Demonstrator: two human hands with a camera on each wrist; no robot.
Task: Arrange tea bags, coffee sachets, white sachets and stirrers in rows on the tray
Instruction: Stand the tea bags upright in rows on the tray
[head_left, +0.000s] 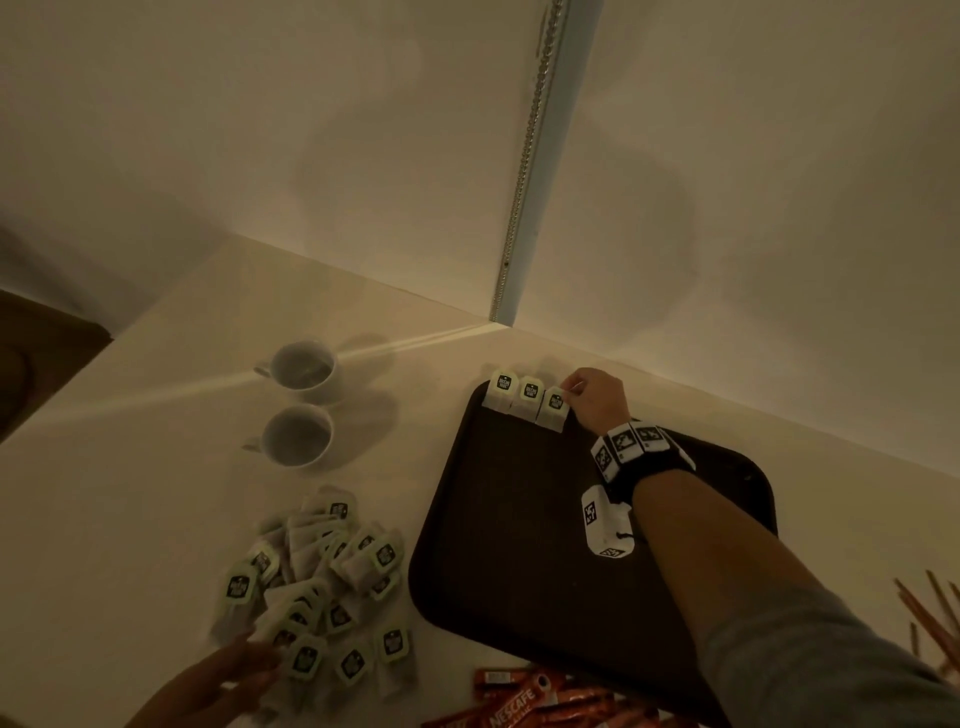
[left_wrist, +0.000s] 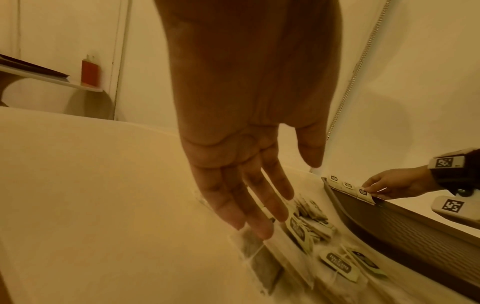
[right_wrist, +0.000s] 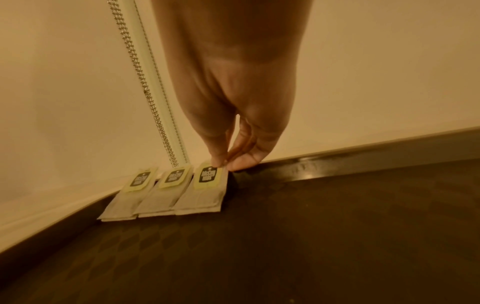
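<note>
The right hand (right_wrist: 233, 144) is pinching the top edge of the third tea bag (right_wrist: 205, 191) between thumb and fingertips, setting it at the far rim of the tray (head_left: 519, 545), just beside two tea bags (head_left: 517, 397) already lying there. The left hand (left_wrist: 241, 164) is hanging with fingers straight and apart, holding nothing, its fingertips (left_wrist: 262, 230) reaching just over the near edge of the loose heap of tea bags (head_left: 322, 587) on the table (head_left: 156, 467). Risk, as judged: the pinched bag is resting partly on the raised rim, so a careless release is likely to let it slide or skew and nudge its neighbour, which it appears to be touching, spoiling the row. The heap is overlapping heavily, so the left hand is liable to lift two bags at once or drag others along. The bags are looking flat and papery, pale grey with a light green tag bearing a dark label, all three laid tag-end towards the wall. Coffee sachets (head_left: 524, 701) are lying at the tray's near edge, stirrers (head_left: 935, 608) to its right, two cups (head_left: 301, 405) to its left; white sachets are not showing in any view.
</note>
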